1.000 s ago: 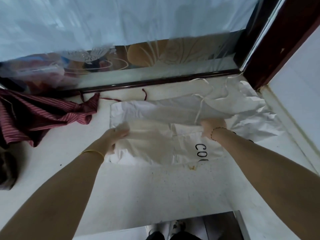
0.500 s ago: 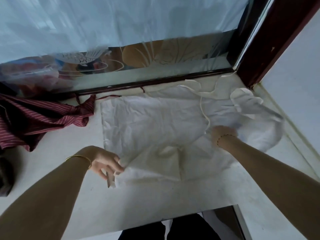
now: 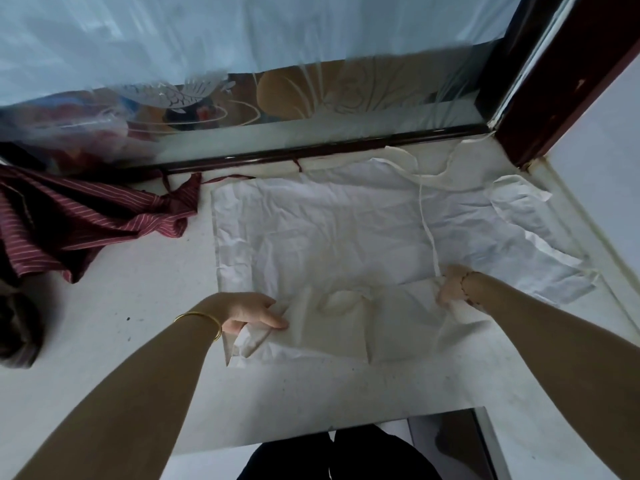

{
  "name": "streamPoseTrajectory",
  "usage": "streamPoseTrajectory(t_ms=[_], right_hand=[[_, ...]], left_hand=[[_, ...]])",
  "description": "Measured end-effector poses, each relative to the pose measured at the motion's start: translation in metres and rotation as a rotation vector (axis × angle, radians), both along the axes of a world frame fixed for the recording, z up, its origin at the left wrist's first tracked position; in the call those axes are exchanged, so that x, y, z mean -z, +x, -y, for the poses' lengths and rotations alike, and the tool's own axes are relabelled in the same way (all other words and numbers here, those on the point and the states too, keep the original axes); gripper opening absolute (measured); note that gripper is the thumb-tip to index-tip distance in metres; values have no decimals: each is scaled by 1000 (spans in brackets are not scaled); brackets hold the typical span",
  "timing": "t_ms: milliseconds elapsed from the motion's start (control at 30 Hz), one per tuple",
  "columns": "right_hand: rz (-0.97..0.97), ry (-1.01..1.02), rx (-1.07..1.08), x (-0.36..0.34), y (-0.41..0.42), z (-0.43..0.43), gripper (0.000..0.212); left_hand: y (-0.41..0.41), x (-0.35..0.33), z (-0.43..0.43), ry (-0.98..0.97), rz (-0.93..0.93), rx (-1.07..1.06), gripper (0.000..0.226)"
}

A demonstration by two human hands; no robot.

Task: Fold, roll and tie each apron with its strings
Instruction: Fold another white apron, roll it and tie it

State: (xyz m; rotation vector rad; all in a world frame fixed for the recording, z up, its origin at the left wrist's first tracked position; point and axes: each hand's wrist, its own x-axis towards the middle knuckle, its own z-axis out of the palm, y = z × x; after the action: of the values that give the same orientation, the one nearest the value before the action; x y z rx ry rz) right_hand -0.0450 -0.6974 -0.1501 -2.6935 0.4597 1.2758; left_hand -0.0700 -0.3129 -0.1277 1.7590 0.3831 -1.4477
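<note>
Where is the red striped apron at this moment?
The red striped apron lies bunched at the far left of the head view, beside the dark door rail, just left of the spread white apron.

Both forearms are showing bare right to the edge of view, and there is jewellery on each wrist. The left hand [image 3: 249, 311] is wearing a thin gold bangle [image 3: 204, 320], plain and smooth, catching a little light along its rim. The right hand [image 3: 452, 285] is wearing a slimmer bracelet [image 3: 464, 287] of small dark beads or links, too fine to tell which. At the bottom edge, dark trousers [image 3: 339, 459] are showing, black or nearly so, looking plain.
</note>
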Motion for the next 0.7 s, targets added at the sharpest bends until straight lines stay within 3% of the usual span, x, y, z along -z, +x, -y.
streamPoseTrajectory(t_ms=[100, 167, 233, 300, 367, 433, 567, 700], right_hand=[[-433, -119, -103, -25, 23, 15, 65], [-591, -230, -172, -57, 47, 13, 58], [-432, -315, -255, -86, 78, 4, 42], [-98, -363, -349, -110, 109, -14, 28], [375, -313, -205, -113, 140, -30, 30], [719, -149, 36, -105, 156, -51, 41], [738, 15, 79, -55, 146, -69, 57], [570, -158, -169, -6, 115, -62, 62]], left_hand=[[10, -7, -23, -14, -89, -50, 33], [19, -19, -43, 47, -113, -5, 36], [36, -36, -60, 93, -51, -40, 37], [61, -46, -69, 126, 165, -224, 36], [89, -44, -74, 188, 449, -513, 37], [109, -38, -72, 222, 599, -723, 45], [108, -12, -64, 350, 489, -698, 66], [98, 17, -68, 446, 360, -639, 51]])
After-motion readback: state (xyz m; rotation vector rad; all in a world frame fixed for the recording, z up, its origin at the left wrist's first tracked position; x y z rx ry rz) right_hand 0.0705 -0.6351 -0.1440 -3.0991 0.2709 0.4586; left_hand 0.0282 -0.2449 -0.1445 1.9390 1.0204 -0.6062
